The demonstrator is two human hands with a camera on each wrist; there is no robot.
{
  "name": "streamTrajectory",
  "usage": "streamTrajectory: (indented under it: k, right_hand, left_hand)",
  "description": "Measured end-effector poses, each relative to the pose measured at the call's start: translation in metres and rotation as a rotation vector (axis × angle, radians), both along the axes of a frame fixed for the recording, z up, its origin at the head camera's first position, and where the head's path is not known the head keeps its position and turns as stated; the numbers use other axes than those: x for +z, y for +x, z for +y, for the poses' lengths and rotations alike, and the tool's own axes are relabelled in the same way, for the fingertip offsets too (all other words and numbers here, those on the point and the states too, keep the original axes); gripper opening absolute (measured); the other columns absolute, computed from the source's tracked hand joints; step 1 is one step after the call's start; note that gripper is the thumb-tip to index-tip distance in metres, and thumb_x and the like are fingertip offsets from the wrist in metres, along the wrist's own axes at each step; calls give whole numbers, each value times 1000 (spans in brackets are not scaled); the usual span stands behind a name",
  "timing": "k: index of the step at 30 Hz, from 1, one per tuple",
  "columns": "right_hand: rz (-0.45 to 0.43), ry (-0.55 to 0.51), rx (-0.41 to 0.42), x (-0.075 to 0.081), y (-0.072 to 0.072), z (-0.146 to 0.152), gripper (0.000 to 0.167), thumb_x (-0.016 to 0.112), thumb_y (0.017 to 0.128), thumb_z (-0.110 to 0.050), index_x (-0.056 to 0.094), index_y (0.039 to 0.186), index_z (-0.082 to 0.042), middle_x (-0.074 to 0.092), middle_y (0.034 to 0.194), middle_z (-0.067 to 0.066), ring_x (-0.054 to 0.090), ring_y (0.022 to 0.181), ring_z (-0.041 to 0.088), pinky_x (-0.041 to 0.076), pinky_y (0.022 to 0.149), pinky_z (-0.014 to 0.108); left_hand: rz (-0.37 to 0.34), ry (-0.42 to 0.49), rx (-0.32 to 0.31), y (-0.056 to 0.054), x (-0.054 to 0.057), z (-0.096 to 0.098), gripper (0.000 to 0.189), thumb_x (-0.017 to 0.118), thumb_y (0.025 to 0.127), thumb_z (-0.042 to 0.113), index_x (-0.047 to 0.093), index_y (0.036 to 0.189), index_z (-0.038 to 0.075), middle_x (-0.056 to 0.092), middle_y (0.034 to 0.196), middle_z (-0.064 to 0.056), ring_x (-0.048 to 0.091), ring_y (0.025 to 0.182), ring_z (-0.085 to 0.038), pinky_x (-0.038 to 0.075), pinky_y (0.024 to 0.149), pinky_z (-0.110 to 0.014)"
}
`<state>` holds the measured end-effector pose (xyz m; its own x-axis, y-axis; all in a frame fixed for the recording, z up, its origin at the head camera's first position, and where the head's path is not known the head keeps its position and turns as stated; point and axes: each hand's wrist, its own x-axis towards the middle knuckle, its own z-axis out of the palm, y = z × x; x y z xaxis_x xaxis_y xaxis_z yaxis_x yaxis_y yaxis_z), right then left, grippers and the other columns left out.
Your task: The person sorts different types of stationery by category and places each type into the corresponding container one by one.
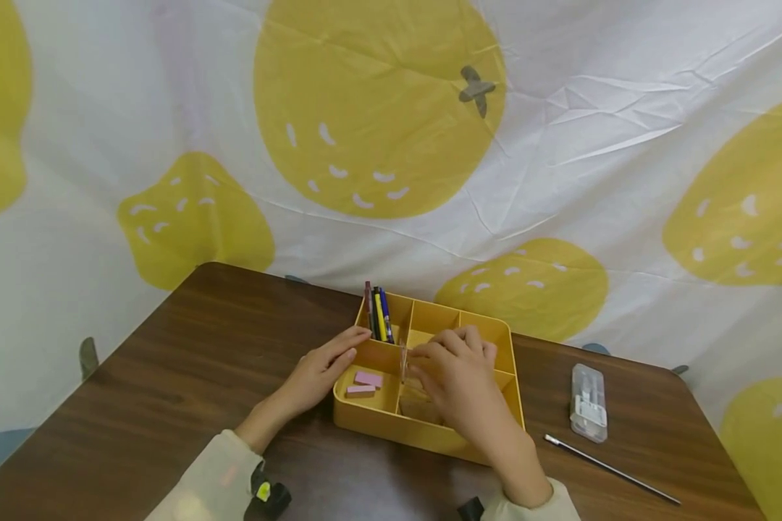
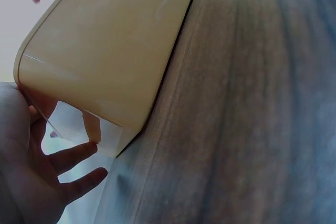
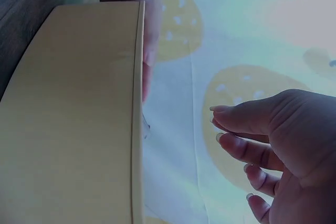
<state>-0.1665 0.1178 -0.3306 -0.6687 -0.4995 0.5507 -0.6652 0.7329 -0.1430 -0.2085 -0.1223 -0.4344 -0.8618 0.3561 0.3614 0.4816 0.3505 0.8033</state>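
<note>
A yellow divided desk organizer (image 1: 391, 428) stands on the table. My left hand (image 1: 319, 373) rests at its left side, fingers stretched along the wall; in the left wrist view those fingers (image 2: 79, 156) reach past the corner. My right hand (image 1: 459, 373) hovers over the right compartments with loosely curled fingers. In the right wrist view, nothing shows between its thumb and fingers (image 3: 247, 148). A small clear object (image 1: 403, 362) stands at the front divider, by the right fingertips. Two pink erasers (image 1: 368, 379) lie in the front left compartment; several pens (image 1: 381, 318) stand in the back left one.
Right of the organizer lies a clear plastic case (image 1: 589, 403) with whitish contents. A dark pencil (image 1: 612, 469) with a white end lies in front of it. A fruit-print cloth (image 1: 378, 108) hangs behind the dark wooden table (image 1: 234, 347).
</note>
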Motion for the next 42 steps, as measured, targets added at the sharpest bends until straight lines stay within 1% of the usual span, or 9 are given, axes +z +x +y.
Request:
streamTrajectory:
  k: [8,14,17,20,24,28,34,39,42]
  right_hand:
    - [9,-19,-27,-4,0,9,19,82,77,-18,73,94,-16,59,91,-6,43,91,19,26,72,41]
    - [-33,-28,-20,-6,1,16,21,82,77,-16,73,96,-12,58,90,-4,42,89,18,26,70,36]
    - [-33,-42,-5,-8,2,21,25,84,74,-11,72,96,-11,57,89,-4,44,85,17,30,69,34]
    - [-21,-51,12,-10,2,26,28,84,73,-7,71,97,-9,58,89,-3,47,83,16,37,70,33]
    - [-20,-46,-9,-13,3,33,26,82,75,-8,71,99,-9,57,91,-3,51,86,15,45,72,32]
    - [-33,-43,-52,-16,6,38,25,81,77,-11,71,99,-12,56,93,-4,52,89,14,48,69,32]
    - [-22,-47,-73,-17,9,47,28,82,75,-9,71,100,-13,55,92,-5,52,88,14,49,68,33]
    - [-28,-38,-79,-18,10,58,29,83,74,-8,70,100,-12,54,92,-6,49,86,13,47,66,31]
    - [-32,-35,-92,-18,11,64,29,83,74,-8,70,100,-11,55,93,-4,46,83,11,46,63,30]
  left_hand:
    - [7,0,4,-1,0,0,38,43,104,21,51,140,13,39,148,-8,33,137,-21,28,108,-49]
    - [0,-1,9,0,-1,0,38,44,103,21,51,140,14,40,148,-8,33,137,-21,28,108,-49]
    - [-2,0,15,1,0,-1,38,44,103,20,51,139,14,40,148,-8,33,137,-21,28,108,-49]
    - [4,3,16,1,0,0,37,45,103,18,52,139,13,40,148,-8,33,137,-22,28,108,-50]
    - [8,7,14,1,0,0,37,45,103,15,52,139,13,40,148,-9,33,137,-22,28,108,-50]
    - [15,7,7,0,0,0,37,45,103,16,51,139,12,40,148,-10,33,137,-24,28,107,-51]
    - [21,4,0,0,0,0,37,45,103,18,51,139,11,39,148,-10,33,137,-24,28,108,-51]
    - [9,4,0,0,0,-1,39,43,104,23,51,140,12,39,149,-9,32,137,-22,28,108,-50]
    - [10,2,2,0,-1,-1,39,43,104,23,50,140,12,39,149,-9,32,137,-23,28,108,-51]
